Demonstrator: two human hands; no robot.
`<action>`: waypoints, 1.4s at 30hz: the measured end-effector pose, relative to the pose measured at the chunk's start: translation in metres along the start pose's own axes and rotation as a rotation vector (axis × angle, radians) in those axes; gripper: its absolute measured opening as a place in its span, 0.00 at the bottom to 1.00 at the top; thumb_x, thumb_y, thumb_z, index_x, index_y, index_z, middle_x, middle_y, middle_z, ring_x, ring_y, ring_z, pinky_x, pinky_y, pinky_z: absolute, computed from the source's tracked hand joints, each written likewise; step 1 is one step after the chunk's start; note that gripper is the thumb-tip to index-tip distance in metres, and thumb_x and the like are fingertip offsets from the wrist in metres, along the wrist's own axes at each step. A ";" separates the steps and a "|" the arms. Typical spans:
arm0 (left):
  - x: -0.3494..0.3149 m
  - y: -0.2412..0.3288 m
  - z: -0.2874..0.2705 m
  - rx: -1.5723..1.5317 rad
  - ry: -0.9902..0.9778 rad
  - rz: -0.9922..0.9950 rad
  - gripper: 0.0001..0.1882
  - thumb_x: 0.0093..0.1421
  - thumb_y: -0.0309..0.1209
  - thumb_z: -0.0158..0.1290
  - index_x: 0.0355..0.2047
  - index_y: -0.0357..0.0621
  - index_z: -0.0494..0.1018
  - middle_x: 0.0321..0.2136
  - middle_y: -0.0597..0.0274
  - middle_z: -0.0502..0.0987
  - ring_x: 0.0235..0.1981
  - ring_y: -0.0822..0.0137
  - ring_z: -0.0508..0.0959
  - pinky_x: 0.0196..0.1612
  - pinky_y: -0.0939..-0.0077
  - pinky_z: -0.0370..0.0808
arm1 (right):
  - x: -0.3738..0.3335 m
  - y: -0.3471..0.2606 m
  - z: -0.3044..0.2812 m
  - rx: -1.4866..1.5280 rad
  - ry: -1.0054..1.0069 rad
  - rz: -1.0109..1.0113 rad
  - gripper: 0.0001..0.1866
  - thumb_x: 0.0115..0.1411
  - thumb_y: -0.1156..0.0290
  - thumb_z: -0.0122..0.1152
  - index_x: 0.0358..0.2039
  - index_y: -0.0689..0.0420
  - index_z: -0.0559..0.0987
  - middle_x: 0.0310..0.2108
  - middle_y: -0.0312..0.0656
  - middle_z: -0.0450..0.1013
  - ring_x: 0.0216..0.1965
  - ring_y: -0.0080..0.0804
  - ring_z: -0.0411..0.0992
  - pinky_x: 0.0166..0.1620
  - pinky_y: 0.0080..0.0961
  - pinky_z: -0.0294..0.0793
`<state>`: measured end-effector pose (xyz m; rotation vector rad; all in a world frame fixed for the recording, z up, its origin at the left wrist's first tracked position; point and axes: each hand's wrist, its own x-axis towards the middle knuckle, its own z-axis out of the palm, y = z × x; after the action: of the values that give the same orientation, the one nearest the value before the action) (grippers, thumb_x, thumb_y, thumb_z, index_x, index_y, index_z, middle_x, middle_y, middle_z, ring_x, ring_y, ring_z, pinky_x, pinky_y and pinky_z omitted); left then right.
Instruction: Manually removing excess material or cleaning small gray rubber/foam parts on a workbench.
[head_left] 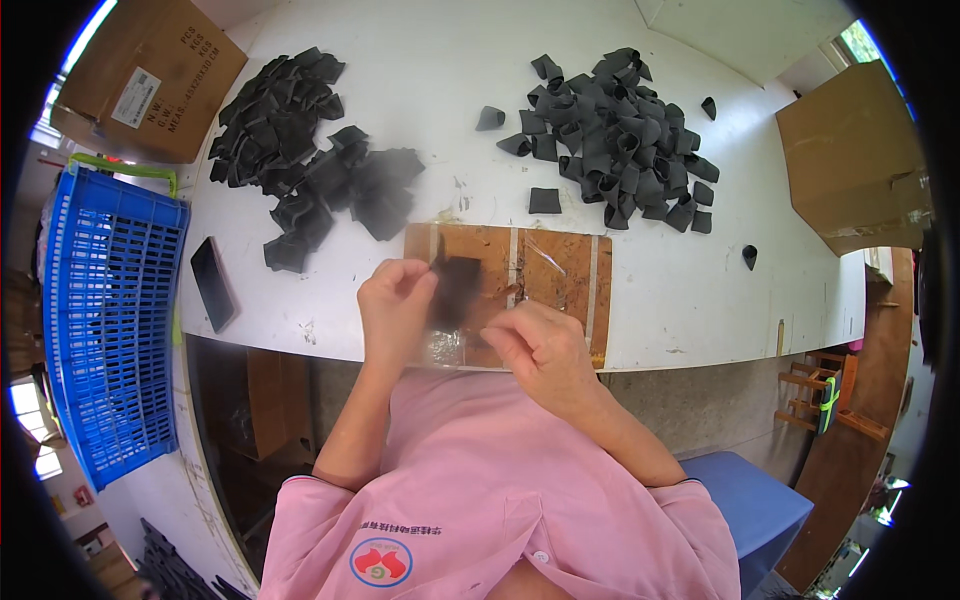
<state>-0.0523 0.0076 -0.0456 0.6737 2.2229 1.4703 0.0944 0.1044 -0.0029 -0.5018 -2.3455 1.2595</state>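
Note:
My left hand (396, 305) pinches the edge of a dark, roughly square piece of black material (457, 284), which is blurred by motion. The piece is over a brown board (560, 265) with pale tape strips, at the table's near edge. To the right, my right hand (540, 345) has its thumb and fingers closed together over the board's near part. What it holds, if anything, is too blurred to make out. Clear film or tape (443, 347) shines on the board between my hands.
Flat black pieces form a pile (270, 125) at far left; curled, loop-like ones form another (620, 140) at far right. A phone (212, 285) lies by a blue basket (115, 320). Cardboard boxes (150, 75) flank the white table (420, 110). A blue stool (750, 505) stands lower right.

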 end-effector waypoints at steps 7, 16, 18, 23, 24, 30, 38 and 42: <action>-0.043 0.054 -0.003 -0.403 -0.260 -0.011 0.03 0.50 0.19 0.51 0.27 0.36 0.71 0.22 0.67 0.74 0.23 0.78 0.72 0.26 0.85 0.69 | 0.006 -0.016 -0.001 0.107 0.231 -0.072 0.07 0.45 0.77 0.60 0.27 0.61 0.73 0.23 0.41 0.67 0.20 0.34 0.67 0.22 0.25 0.67; -0.036 0.069 0.016 -0.958 -0.183 -0.378 0.13 0.47 0.17 0.49 0.35 0.39 0.66 0.22 0.63 0.71 0.12 0.81 0.61 0.13 0.87 0.55 | 0.005 -0.007 0.002 -0.174 0.417 -0.107 0.07 0.42 0.82 0.56 0.25 0.61 0.74 0.20 0.39 0.66 0.18 0.28 0.66 0.22 0.21 0.66; -0.035 0.064 0.009 -1.173 -0.389 -0.419 0.14 0.47 0.17 0.49 0.36 0.38 0.65 0.24 0.63 0.71 0.12 0.81 0.60 0.13 0.87 0.54 | 0.004 -0.008 -0.005 -0.027 0.389 0.027 0.06 0.44 0.82 0.55 0.25 0.62 0.74 0.19 0.37 0.66 0.18 0.25 0.66 0.22 0.20 0.65; -0.043 0.053 0.015 -0.438 -0.156 0.060 0.10 0.46 0.17 0.48 0.32 0.36 0.68 0.26 0.64 0.71 0.19 0.75 0.70 0.23 0.84 0.67 | 0.002 0.000 -0.021 1.313 -0.115 0.718 0.03 0.51 0.76 0.56 0.27 0.61 0.74 0.19 0.28 0.65 0.17 0.14 0.58 0.20 0.11 0.55; -0.050 0.062 0.017 -0.407 -0.090 0.020 0.08 0.46 0.17 0.48 0.29 0.35 0.69 0.24 0.64 0.72 0.23 0.72 0.73 0.28 0.82 0.70 | 0.001 -0.001 -0.017 1.489 -0.110 0.767 0.02 0.51 0.75 0.56 0.25 0.58 0.73 0.19 0.29 0.65 0.17 0.13 0.55 0.20 0.10 0.52; -0.046 0.076 0.015 -0.596 -0.110 -0.056 0.07 0.49 0.13 0.46 0.27 0.36 0.66 0.24 0.61 0.73 0.13 0.85 0.64 0.13 0.91 0.57 | 0.001 -0.008 -0.030 1.213 -0.169 0.662 0.11 0.56 0.66 0.54 0.20 0.56 0.68 0.17 0.27 0.59 0.18 0.15 0.54 0.20 0.11 0.51; -0.023 0.090 -0.009 -1.848 -0.864 -0.474 0.10 0.56 0.19 0.38 0.40 0.33 0.62 0.28 0.52 0.71 0.04 0.83 0.57 0.07 0.88 0.49 | 0.055 -0.044 -0.061 0.871 -0.310 0.323 0.13 0.58 0.63 0.52 0.22 0.57 0.70 0.18 0.26 0.62 0.21 0.12 0.56 0.23 0.11 0.56; -0.015 0.067 0.000 -1.773 -0.763 -0.443 0.13 0.58 0.20 0.37 0.44 0.33 0.61 0.29 0.51 0.72 0.05 0.82 0.56 0.08 0.87 0.49 | 0.050 -0.018 -0.041 1.034 -0.323 0.381 0.13 0.58 0.62 0.51 0.22 0.57 0.71 0.16 0.27 0.61 0.19 0.12 0.55 0.22 0.11 0.55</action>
<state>-0.0283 0.0208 0.0170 0.0144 0.0564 1.7502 0.0719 0.1486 0.0423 -0.3942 -1.4801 2.6095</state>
